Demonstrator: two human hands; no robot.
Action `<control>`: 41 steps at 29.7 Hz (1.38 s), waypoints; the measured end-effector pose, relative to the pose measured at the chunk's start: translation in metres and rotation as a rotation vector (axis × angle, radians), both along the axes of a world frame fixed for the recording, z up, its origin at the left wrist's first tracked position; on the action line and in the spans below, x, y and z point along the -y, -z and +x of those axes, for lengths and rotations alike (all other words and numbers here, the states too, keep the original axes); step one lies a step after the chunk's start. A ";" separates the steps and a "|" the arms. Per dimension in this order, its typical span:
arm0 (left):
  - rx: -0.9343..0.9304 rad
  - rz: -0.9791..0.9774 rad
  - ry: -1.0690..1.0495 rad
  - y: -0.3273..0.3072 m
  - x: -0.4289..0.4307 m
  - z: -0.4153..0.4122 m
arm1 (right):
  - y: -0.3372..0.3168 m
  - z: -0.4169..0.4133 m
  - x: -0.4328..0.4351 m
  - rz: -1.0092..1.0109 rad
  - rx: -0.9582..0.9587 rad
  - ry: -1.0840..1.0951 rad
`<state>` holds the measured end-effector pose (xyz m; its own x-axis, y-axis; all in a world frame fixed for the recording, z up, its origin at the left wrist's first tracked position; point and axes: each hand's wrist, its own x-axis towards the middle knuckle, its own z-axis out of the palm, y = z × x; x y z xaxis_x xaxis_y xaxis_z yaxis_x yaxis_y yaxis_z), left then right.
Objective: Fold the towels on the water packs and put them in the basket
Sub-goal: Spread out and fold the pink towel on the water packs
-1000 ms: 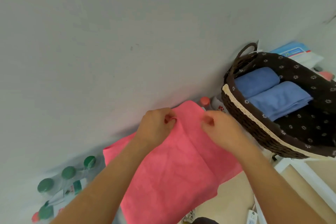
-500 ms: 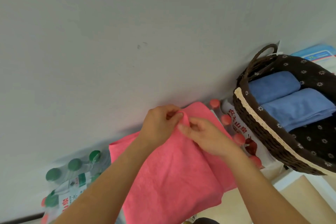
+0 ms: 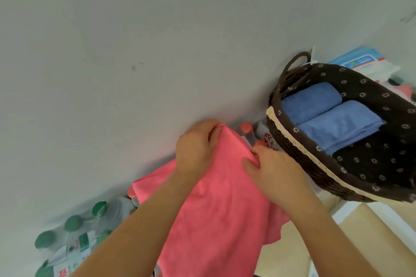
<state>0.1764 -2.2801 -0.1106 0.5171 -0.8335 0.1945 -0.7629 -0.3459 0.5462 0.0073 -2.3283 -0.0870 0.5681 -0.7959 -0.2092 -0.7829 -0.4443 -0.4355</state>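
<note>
right hand (image 3: 272,171) | parted from left hand (image 3: 198,148) | along pink towel (image 3: 220,220)

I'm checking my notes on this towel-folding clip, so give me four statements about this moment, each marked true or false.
1. The left hand and the right hand both grip the pink towel near its far edge. True.
2. The basket holds nothing. False: two folded blue towels lie in it.
3. The pink towel lies in the basket. False: it is spread outside it, over the water packs.
4. Left of the pink towel stand green-capped bottles. True.
</note>
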 end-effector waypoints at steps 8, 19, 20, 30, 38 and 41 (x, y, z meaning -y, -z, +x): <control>-0.002 0.087 0.014 0.017 0.003 -0.006 | 0.044 0.058 0.052 -0.008 0.075 0.080; -0.132 -0.092 0.041 0.004 -0.003 -0.005 | 0.033 0.059 0.057 0.390 0.493 0.126; -0.153 -0.115 0.030 -0.002 -0.004 -0.008 | 0.026 0.052 0.053 0.474 0.586 0.142; -0.641 0.075 0.161 -0.051 -0.024 -0.013 | -0.020 0.015 0.028 0.663 0.787 0.027; -0.468 -0.115 0.053 -0.059 -0.033 -0.021 | -0.030 0.017 0.025 0.686 0.840 0.063; -0.495 -0.181 0.021 -0.062 -0.036 -0.020 | -0.034 0.016 0.025 0.693 0.849 0.042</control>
<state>0.1568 -2.2443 -0.0489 0.5669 -0.8205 0.0733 -0.4040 -0.1995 0.8927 0.0232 -2.3537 -0.0533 0.7137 -0.6790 -0.1721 -0.1187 0.1249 -0.9850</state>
